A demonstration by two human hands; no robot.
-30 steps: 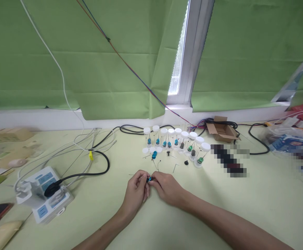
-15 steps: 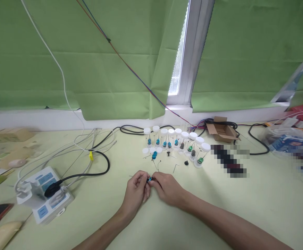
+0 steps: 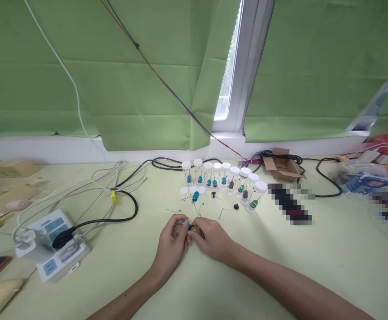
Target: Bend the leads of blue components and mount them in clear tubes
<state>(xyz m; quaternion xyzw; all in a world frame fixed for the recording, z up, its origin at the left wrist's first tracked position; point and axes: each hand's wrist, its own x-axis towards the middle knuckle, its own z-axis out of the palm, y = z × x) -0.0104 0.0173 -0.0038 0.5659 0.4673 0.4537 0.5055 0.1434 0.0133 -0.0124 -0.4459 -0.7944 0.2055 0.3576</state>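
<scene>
My left hand [image 3: 171, 240] is closed around a small shiny blue part [image 3: 184, 223], mostly hidden by its fingers. The fingers of my right hand [image 3: 214, 238] pinch at the dark end of that part, fingertips almost meeting the left ones. Just beyond both hands lie thin bent rods [image 3: 200, 210], and another thin rod [image 3: 174, 210] rests to the left. A blue round part [image 3: 195, 196] sits among loose white caps [image 3: 184, 190]. To the right are an L-shaped hex key [image 3: 222, 213] and black knob-like pieces [image 3: 236, 206].
Several clear tubes with white lids [image 3: 254, 202] stand in a row behind, holding blue, grey and green parts. A power strip [image 3: 63, 249] with plugs and cables is at left. An open cardboard box [image 3: 283, 169] and a plastic bag [image 3: 363, 180] stand at back right.
The blue part has tilted in my fingers, and more of its blue side shows above the left thumb. The thin rod at left has come fully into sight. The view has shifted slightly.
</scene>
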